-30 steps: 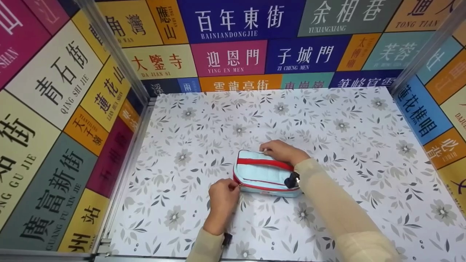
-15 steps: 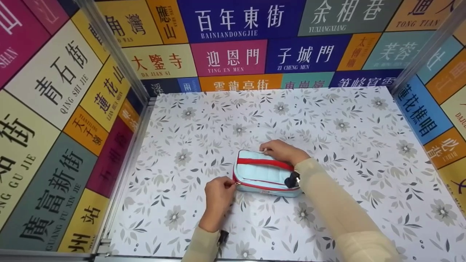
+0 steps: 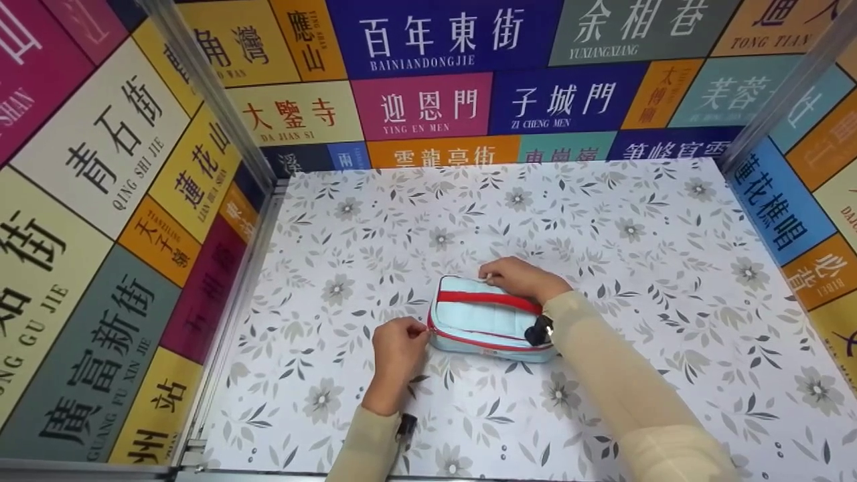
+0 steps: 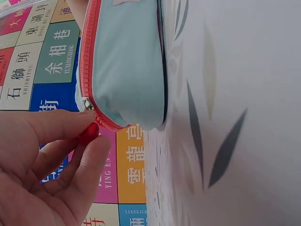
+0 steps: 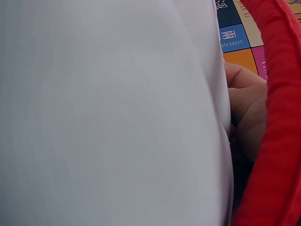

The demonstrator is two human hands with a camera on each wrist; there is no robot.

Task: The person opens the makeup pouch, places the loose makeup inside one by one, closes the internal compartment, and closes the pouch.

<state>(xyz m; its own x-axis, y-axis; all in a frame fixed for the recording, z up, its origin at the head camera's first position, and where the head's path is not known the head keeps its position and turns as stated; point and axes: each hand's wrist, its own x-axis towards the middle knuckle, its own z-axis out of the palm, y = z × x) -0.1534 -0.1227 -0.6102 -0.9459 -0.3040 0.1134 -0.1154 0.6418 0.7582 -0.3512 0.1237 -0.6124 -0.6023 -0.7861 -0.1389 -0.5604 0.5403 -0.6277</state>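
A light blue zippered pouch with red trim lies on the table, its red carry handle on top. At its near left corner, my left hand pinches a red zipper pull between thumb and fingers. The metal slider sits on the red zipper in the left wrist view. My right hand grips the pouch's far edge with curled fingers; the right wrist view shows part of this hand behind the pale fabric. Its fingertips are partly hidden there.
A floral-patterned white sheet covers the table. Walls of coloured panels with street names enclose it at the back and both sides. A metal frame rail runs along the left edge.
My left hand has moved left and slightly away from me, drawing the zipper pull round the pouch's near left corner. The right hand and the pouch have stayed in place.
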